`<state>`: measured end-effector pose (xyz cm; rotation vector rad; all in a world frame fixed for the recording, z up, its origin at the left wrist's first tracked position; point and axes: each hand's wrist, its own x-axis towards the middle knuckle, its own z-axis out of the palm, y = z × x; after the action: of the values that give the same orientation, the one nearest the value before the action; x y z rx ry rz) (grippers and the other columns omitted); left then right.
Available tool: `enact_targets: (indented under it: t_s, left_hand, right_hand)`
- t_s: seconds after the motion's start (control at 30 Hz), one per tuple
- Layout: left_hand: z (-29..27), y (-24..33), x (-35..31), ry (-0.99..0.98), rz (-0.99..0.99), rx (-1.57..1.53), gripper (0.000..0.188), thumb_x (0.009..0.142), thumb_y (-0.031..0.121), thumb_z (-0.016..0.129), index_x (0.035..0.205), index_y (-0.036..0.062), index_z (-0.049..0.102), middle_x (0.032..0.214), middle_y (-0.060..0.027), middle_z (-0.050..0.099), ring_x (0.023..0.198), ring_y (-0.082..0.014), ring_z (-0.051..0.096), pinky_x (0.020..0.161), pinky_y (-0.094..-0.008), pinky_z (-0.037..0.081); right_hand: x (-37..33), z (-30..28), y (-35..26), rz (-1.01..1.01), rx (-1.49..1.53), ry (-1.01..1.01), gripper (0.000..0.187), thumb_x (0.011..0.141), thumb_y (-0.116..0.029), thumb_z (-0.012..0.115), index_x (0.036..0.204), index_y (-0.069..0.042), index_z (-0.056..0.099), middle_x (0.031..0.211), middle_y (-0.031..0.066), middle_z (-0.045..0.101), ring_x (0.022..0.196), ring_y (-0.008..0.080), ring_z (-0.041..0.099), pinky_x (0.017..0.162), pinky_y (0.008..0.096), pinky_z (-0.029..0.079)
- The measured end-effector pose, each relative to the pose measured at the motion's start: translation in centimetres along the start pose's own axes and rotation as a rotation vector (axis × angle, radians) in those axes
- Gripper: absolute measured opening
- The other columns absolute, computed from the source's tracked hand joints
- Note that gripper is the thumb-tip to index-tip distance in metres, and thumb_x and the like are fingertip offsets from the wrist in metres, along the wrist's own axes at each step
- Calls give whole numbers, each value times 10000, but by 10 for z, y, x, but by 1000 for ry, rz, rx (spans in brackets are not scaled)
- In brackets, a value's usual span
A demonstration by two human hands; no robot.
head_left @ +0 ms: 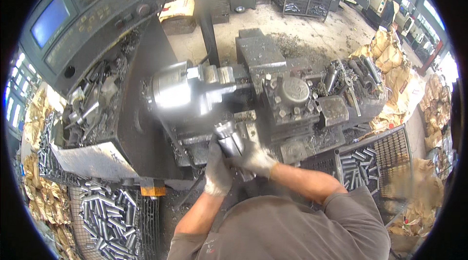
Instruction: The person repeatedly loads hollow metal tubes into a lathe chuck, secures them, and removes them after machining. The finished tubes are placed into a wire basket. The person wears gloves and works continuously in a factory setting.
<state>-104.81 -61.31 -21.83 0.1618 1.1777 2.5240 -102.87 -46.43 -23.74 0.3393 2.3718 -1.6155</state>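
Between my two gloved hands is a shiny steel cylinder with a narrower, stepped end tilted up toward the lathe. The cylinder (229, 139) shows dark lines along its side. My left hand (217, 168) is closed against its left side, and my right hand (257, 157) wraps it from the right, with some fingers hidden. Just beyond the hands is the lathe chuck (170, 89), bright and slightly blurred, with its jaws (214, 96) facing right. To the right of the chuck stands the bolted square tool post (295, 91).
A wrench (352, 96) and metal shavings lie on the machine's right end. Wire baskets hold many steel tubes (109, 218) at lower left and more tubes (358, 167) at right. The control panel (87, 13) rises at upper left. Brown paper (390, 70) covers things at right.
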Motion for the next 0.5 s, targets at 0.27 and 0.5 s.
enact_targets:
  t_s: [0.27, 0.5]
  left_hand:
    - [26, 88, 213, -20, 956, 1622, 496, 998, 211, 643, 1459, 34, 589, 1412, -178, 664, 1295, -309, 655, 1102, -427, 518]
    - [47, 82, 267, 208, 875, 1720, 360, 970, 259, 722, 1261, 46, 706, 1079, -207, 766, 957, -430, 760, 836, -538, 608]
  right_hand:
    - [3, -168, -163, -592, -595, 225, 699, 764, -263, 860, 1353, -8, 583, 1060, 233, 760, 941, 383, 790, 822, 434, 663]
    - [179, -238, -102, -591, -1714, 147, 271, 779, -203, 829, 1028, -101, 795, 940, 151, 798, 868, 310, 791, 762, 438, 646]
